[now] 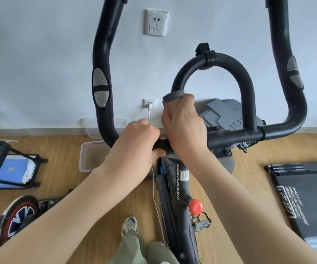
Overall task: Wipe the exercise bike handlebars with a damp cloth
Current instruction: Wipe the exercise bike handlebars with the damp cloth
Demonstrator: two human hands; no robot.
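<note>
The exercise bike's black padded handlebars (pixel 245 86) fill the middle of the head view, with a central loop and two long outer bars carrying grey oval sensors (pixel 100 88). My right hand (pixel 184 124) is wrapped around the left leg of the central loop, shut on a grey cloth (pixel 172 96) whose edge sticks out above my fingers. My left hand (pixel 136 143) grips the horizontal crossbar just left of the right hand. Most of the cloth is hidden inside my fist.
The bike frame with a red knob (pixel 195 206) and a pedal runs down below. A clear plastic box (pixel 89 159) and a black trolley (pixel 11 168) stand on the wood floor at left, a treadmill (pixel 302 197) at right. Wall sockets (pixel 156 22) sit behind.
</note>
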